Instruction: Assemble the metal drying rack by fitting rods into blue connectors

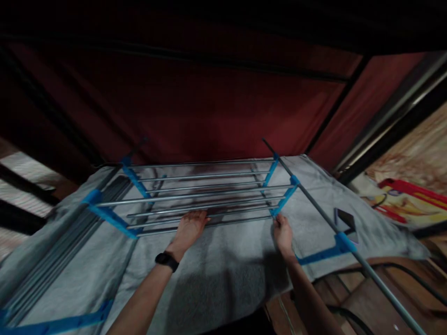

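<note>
Centrally, I see a rack of silver metal rods with blue plastic connectors [206,195] lying on a grey towel-like cloth [223,274]; I count about seven rods across it. My left hand [190,228] lies flat, fingers spread, on the nearest rod at mid-frame, a black wristwatch [166,261] on its wrist. My right hand [282,232] pinches a blue plastic corner connector [279,208] just right of centre. One dark phone-like slab [345,218] lies on the cloth at right. A red printed sheet [408,197] shows at far right; I can read no writing anywhere.
</note>
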Motion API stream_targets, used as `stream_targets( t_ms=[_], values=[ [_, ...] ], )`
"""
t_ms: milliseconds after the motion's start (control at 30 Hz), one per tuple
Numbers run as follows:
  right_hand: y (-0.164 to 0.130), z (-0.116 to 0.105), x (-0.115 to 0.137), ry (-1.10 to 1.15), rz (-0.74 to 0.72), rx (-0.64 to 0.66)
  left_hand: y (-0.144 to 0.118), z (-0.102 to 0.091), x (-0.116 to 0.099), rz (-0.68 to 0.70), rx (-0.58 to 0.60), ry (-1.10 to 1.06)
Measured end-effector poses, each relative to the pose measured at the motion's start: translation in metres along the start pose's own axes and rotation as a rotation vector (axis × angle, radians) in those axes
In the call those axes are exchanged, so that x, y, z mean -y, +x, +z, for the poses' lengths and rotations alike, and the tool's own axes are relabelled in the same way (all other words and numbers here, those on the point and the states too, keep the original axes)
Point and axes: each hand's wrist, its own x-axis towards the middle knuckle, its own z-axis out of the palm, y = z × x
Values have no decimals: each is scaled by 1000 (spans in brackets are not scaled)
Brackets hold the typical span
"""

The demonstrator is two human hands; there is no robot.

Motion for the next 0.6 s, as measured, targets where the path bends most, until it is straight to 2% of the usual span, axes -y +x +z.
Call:
stream_targets(
  t_ms=[133, 333, 600],
  values=[
    [2, 1, 6, 32, -6, -17, 4, 2, 7, 26, 26, -2],
    [1, 1, 1, 80, 9, -16, 7, -7, 8, 23, 112, -21],
    [1, 1, -1, 104, 5, -17, 7, -6, 12, -11, 146, -57]
  ],
)
